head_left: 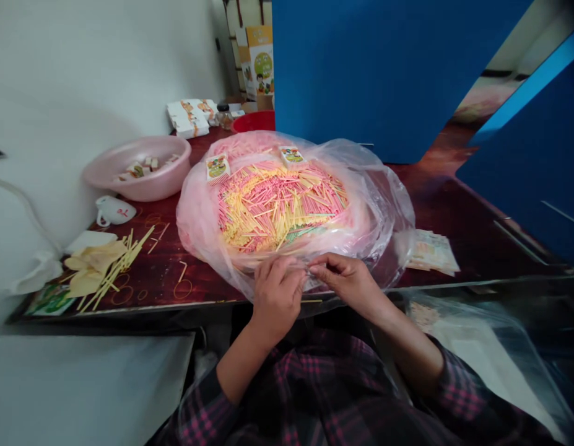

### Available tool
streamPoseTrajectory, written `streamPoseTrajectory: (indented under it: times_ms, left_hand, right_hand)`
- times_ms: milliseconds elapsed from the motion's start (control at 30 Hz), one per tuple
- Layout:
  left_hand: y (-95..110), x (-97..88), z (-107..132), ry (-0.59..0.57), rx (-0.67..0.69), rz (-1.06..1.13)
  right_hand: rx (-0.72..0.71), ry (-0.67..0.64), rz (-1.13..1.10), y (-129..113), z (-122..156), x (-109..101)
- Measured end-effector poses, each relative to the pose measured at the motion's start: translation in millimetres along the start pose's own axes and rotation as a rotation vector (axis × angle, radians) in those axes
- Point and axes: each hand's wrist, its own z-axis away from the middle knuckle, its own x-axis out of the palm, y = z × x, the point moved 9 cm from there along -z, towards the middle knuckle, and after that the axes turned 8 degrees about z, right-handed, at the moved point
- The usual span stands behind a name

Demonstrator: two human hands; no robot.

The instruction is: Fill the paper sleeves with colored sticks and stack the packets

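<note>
My left hand, my right hand at the plastic bag, both grips pinched on something tiny, pink and yellow sticks inside

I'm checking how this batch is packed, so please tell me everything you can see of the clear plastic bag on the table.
The clear plastic bag is thin, crinkled, see-through film, spread wide on the dark red table top with its mouth open. It holds a loose heap of thin pink and yellow sticks, and two small printed boxes lie on the heap. Its near edge drapes over the table's front edge, beside the left hand and right hand. Whether their fingertips pinch the film is too small to tell.
</note>
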Motion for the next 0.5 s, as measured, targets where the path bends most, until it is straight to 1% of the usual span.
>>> streamPoseTrajectory:
  times_ms: [67, 100, 200, 267, 333, 400, 433, 500]
  left_hand:
    - [-14.2, -2.9, -3.8, -0.007, -0.136, 0.177]
    - [-24.0, -1.7, -4.5, -0.028, -0.233, 0.289]
    - [-49.5, 14.2, 0.8, -0.177, -0.568, 0.636]
    - [-56.4, 22.3, 6.0, -0.247, -0.725, 0.797]
    - [-58.8, 22.4, 7.4, -0.245, -0.785, 0.876]
    - [-60.6, 20.2, 8.3, -0.222, -0.801, 0.897]
    - [-61.9, 19.1, 9.2, -0.21, -0.804, 0.894]
    - [-66.0, 16.7, 11.4, -0.172, -0.811, 0.869]
  right_hand:
    - [-0.005, 0.014, -0.05, -5.6, -1.7, -2.9]
    - [0.006, -0.002, -0.07, -6.9, -2.8, -2.3]
    - [0.004, -0.043, -0.101, -12.1, -5.9, 1.1]
    - [-0.019, -0.031, -0.11, -15.5, -7.4, 2.5]
    - [0.014, -0.06, -0.135, -12.8, -8.0, 9.3]
    - [0.065, -0.127, -0.163, -7.9, -8.0, 19.5]
    - [0.07, -0.149, -0.167, -7.1, -8.3, 23.3]
    - [0.033, -0.151, -0.146, -9.0, -10.7, 26.0]
